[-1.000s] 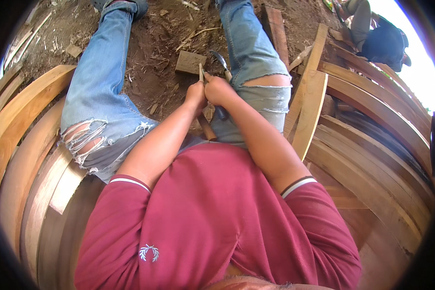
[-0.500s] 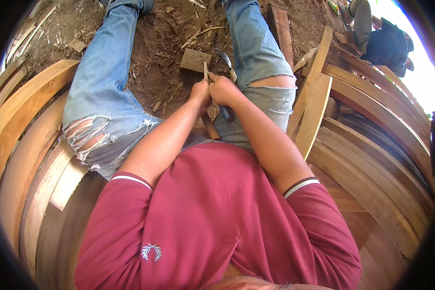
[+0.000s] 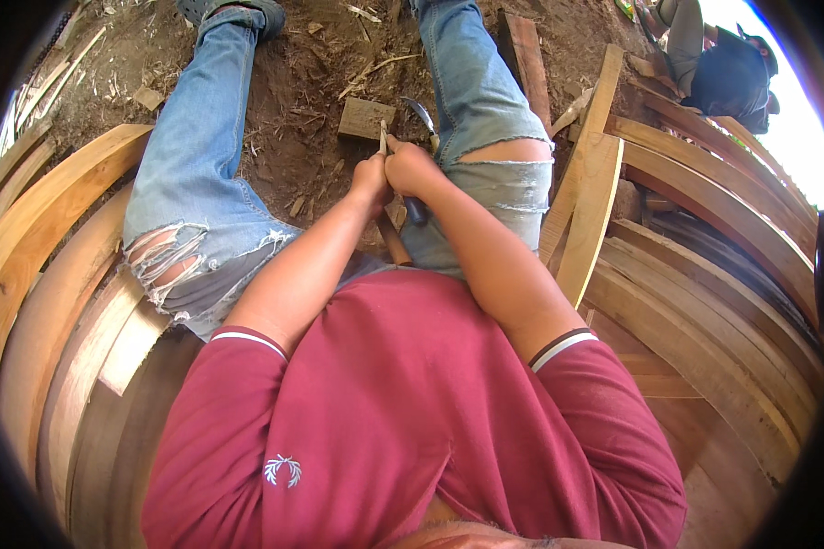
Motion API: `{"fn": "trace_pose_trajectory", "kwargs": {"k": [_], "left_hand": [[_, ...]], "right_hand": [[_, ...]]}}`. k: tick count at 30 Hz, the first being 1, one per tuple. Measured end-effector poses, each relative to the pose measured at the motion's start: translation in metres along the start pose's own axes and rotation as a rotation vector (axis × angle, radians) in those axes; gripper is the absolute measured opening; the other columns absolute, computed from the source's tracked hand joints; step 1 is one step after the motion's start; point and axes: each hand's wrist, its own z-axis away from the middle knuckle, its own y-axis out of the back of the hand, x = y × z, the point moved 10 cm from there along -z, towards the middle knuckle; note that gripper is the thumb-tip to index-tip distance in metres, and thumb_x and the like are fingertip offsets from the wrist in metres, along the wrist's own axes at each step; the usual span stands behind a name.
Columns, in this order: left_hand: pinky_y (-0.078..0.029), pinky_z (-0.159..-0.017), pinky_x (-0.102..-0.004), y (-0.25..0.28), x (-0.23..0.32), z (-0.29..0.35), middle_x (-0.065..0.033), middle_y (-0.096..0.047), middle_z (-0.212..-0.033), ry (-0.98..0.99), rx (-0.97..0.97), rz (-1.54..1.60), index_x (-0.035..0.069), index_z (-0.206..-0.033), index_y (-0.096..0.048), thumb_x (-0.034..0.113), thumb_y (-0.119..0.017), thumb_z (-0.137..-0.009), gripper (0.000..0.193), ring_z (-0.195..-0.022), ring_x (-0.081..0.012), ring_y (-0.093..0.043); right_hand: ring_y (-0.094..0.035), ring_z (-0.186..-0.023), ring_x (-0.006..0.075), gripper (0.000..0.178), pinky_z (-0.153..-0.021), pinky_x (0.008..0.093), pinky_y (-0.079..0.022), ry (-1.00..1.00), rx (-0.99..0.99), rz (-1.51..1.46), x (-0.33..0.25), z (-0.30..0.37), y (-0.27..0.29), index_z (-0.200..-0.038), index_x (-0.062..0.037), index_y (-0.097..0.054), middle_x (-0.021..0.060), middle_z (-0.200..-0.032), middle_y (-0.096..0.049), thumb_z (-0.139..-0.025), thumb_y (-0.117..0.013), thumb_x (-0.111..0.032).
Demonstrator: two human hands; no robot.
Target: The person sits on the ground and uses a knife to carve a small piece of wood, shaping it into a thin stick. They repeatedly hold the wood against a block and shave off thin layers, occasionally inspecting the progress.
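Observation:
Between my knees, my two hands are closed and pressed close together. My left hand [image 3: 370,181] grips a slim wooden stick [image 3: 394,242] whose brown lower end slants toward my belly. A narrow pale tip [image 3: 384,135] sticks up in front of my fingers. My right hand [image 3: 412,170] is wrapped round a dark-handled tool [image 3: 416,211], whose handle end shows below the palm; the working part is hidden. Just beyond, beside my right shin, is a curved metal blade [image 3: 420,113], partly covered. A squared wood block [image 3: 367,119] lies on the dirt ahead of my hands.
Curved wooden pieces [image 3: 59,197] are stacked at my left, and more curved beams [image 3: 705,174] at my right. Two planks [image 3: 590,215] lean near my right knee. A reddish beam [image 3: 527,69] and wood chips lie on the soil. Another person [image 3: 728,78] is at the far right.
My hands, still together, have shifted slightly left, and the dark handle has moved with my right hand. The whole view has also shifted a little.

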Motion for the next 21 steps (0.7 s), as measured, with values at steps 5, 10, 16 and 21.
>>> {"fn": "trace_pose_trajectory", "kwargs": {"k": [5, 10, 16, 21], "left_hand": [[-0.027, -0.04, -0.0356, -0.007, 0.017, 0.02, -0.0028, -0.048, -0.058, -0.014, -0.013, -0.104, 0.007, -0.078, -0.059, 0.033, -0.048, -0.099, 0.035, -0.044, -0.0173, -0.043], [-0.031, -0.047, -0.0352, -0.002, 0.011, 0.016, -0.0036, -0.051, -0.067, 0.009, -0.008, -0.085, 0.006, -0.087, -0.064, 0.032, -0.052, -0.095, 0.029, -0.053, -0.0168, -0.046], [-0.032, -0.048, -0.0346, -0.003, 0.013, 0.023, -0.0038, -0.052, -0.069, 0.033, 0.024, -0.1, 0.006, -0.088, -0.063, 0.034, -0.052, -0.097, 0.032, -0.056, -0.0167, -0.047], [-0.032, -0.048, -0.0339, -0.005, 0.009, 0.018, -0.0018, -0.052, -0.071, 0.043, -0.035, -0.12, 0.007, -0.091, -0.065, 0.036, -0.052, -0.098, 0.032, -0.057, -0.0154, -0.046]], "right_hand": [[-0.062, -0.119, 0.0401, 0.049, -0.099, 0.046, -0.051, 0.029, 0.041, 0.002, 0.008, -0.024, 0.0, -0.133, -0.0035, -0.061, 0.0254, -0.128, -0.064, -0.092, -0.062, -0.03], [-0.066, -0.108, 0.0401, 0.053, -0.092, 0.0425, -0.052, 0.065, 0.118, -0.052, 0.016, -0.018, -0.001, -0.141, -0.0026, -0.056, 0.0292, -0.12, -0.066, -0.09, -0.053, -0.017], [-0.07, -0.086, 0.038, 0.055, -0.077, 0.0402, -0.054, 0.142, 0.069, -0.056, 0.003, 0.002, 0.006, -0.143, 0.0017, -0.052, 0.0308, -0.102, -0.069, -0.091, -0.049, -0.012], [-0.063, -0.118, 0.0403, 0.059, -0.099, 0.044, -0.05, 0.121, 0.003, 0.062, 0.005, -0.019, -0.005, -0.148, -0.0075, -0.049, 0.0272, -0.127, -0.064, -0.091, -0.054, -0.017]]}}
